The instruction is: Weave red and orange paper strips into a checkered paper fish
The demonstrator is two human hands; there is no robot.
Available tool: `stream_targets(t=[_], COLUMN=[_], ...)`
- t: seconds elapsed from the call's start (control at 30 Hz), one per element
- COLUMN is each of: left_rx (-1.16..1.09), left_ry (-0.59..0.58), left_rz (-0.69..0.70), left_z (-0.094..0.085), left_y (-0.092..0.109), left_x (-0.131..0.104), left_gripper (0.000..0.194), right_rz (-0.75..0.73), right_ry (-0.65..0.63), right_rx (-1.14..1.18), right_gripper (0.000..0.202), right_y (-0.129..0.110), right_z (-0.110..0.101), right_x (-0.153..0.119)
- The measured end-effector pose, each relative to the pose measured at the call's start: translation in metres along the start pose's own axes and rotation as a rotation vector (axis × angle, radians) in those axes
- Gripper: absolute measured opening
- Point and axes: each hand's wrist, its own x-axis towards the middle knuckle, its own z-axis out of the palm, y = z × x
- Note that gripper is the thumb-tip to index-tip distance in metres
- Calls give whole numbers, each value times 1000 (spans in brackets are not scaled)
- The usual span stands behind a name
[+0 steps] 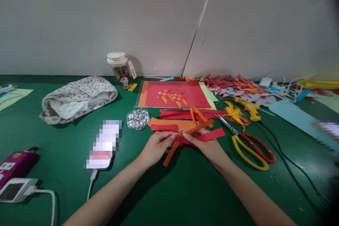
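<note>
Both of my hands meet near the middle of the green table, pinching a piece of interlaced orange and red paper strips [203,124]. On its left side my left hand [158,147] is closed on the strips, one orange end hanging below it. My right hand [209,148] grips the right side, thumb on top, with a red end sticking out beyond it. Just behind lie loose red strips [169,114] and orange strips [165,123]. Farther back, two woven paper fish [176,97] rest on a red sheet [196,91].
Scissors [249,144], yellow string [234,114] and a glue gun [249,108] with a black cord lie right. Googly eyes [138,118], a phone [104,144], a cloth hat [79,99] and a cup [120,70] stand or lie left. Woven pieces [235,86] pile up at the back right.
</note>
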Motion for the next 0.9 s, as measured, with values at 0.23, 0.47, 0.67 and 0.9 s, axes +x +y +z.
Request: stream_targets(t=[0.23, 0.47, 0.67, 0.9], left_rx=[-138, -164, -221, -439], left_ry=[74, 73, 96, 34], left_rz=[-68, -76, -65, -31], left_z=[-9, -15, -16, -13], left_y=[9, 14, 13, 14], left_x=[4, 4, 4, 4], left_gripper=[19, 16, 13, 23], right_rz=[-118, -94, 72, 99], right_ry=[21, -65, -103, -51], right_rx=[-182, -138, 50, 149], right_gripper=[26, 25, 27, 27], right_y=[0, 3, -3, -5], right_z=[-8, -11, -6, -6], right_x=[3, 4, -2, 0])
